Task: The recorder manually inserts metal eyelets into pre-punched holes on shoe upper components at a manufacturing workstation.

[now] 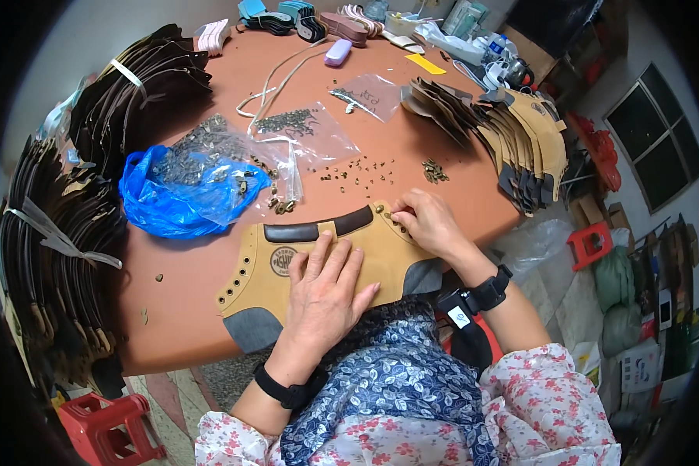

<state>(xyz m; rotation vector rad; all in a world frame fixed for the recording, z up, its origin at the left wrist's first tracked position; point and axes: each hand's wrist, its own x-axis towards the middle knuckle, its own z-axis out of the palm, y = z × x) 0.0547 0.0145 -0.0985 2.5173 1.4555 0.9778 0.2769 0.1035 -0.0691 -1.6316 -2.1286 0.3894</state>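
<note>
A tan shoe upper (377, 264) lies flat at the table's near edge, with a dark brown padded collar, grey corner patches and a printed round mark. Dark eyelets run down its left edge. My left hand (322, 283) rests on its middle, fingers stretched out, holding it against the table. At the upper right corner my right hand (431, 225) has thumb and forefinger pinched together beside a row of small brass lace hooks (380, 210). Whatever sits between those fingertips is too small to make out.
Loose brass fittings (357, 172) lie beyond the upper, near a blue plastic bag (163, 203) of metal parts. Stacked dark uppers (62, 256) line the left side; tan uppers (524, 132) stand at the right. Red stools (590, 245) flank the table.
</note>
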